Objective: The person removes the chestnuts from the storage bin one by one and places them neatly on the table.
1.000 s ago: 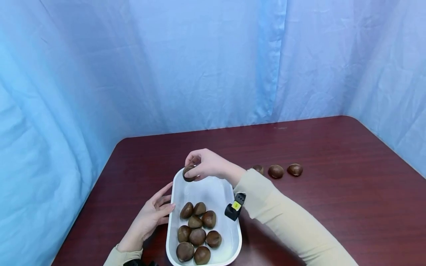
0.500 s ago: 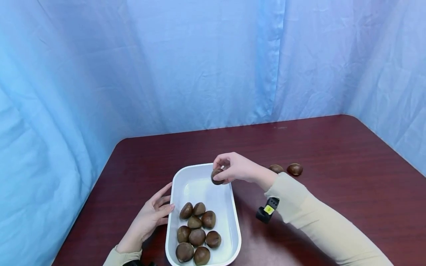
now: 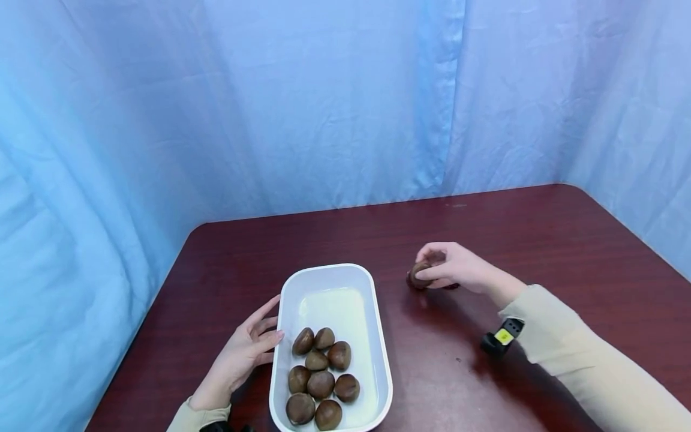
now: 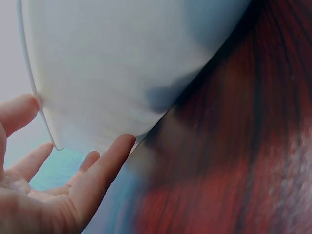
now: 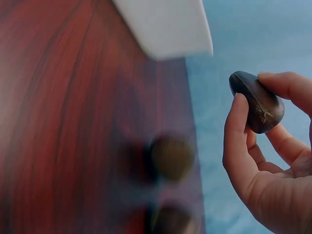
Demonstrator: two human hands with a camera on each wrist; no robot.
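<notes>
**Pinched chestnut low over a slick tabletop**

Looked hard and glossy all across the dark red tabletop (image 3: 540, 240); would probably have let anything round run toward an edge once dropped.

Stood at the near left of it as a white dish (image 3: 381, 336), met on its outer wall by the left hand (image 3: 243, 354), fingers straight and spread, tips touching and gripping nothing. Judged braced from one side only, so could have skidded or tipped under a stray nudge.

Hovered well to the right of the dish as the right hand (image 3: 459, 270), thumb and fingertips pinching the held chestnut (image 3: 418, 277) low over the wood; could not be told whether touching it. Seemed a shallow hold in the right wrist view, tips only on a smooth domed shell; might have squirted free under a tighter squeeze or slipped in a loose one.

Lay blurred just below that hand as loose chestnuts (image 5: 170, 157); could have been knocked rolling by a careless set-down.

Sat bunched at the near end of the dish as a cluster of chestnuts (image 3: 321, 384); at risk only if the dish shifted.
</notes>
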